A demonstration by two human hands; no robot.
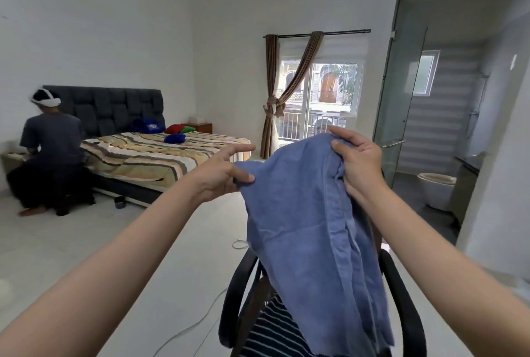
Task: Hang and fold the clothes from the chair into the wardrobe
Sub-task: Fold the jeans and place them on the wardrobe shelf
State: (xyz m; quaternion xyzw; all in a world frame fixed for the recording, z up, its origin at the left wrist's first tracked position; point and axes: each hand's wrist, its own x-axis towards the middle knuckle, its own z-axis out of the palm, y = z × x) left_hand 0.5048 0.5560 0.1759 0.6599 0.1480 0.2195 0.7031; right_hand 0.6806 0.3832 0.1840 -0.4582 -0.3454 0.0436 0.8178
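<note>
Item one, a blue garment (309, 227): a soft, creased cloth held up at chest height in front of the person, its lower part hanging down over the black chair (238, 285) and hiding most of the chair's back. Left hand (220, 176): thumb and curled fingers (246, 178) pinch the garment's upper left corner, while the forefinger points straight out toward the bed. Right hand (358, 161): its fingers are curled over the garment's top edge and grip a bunched fold of it, higher than the left hand's corner. Item two, a dark striped garment (275, 331): lies on the chair seat, partly covered by the hanging blue cloth. The chair stands on a pale tiled floor (172, 242), its two curved black armrests showing on either side of the blue cloth. A thin white cable (195, 325) trails across the floor to the chair's left. Background, left: a bed (149, 155) with a striped yellow cover and a dark padded headboard; blue, red and green cloth items rest on it near the headboard. A second person (51, 150) in dark clothing bends at the bed's near side, back turned. Background, centre: a window door with tied brown curtains (275, 92). Background, right: a glass door (401, 104) opens on a bathroom holding a toilet (436, 187).
</note>
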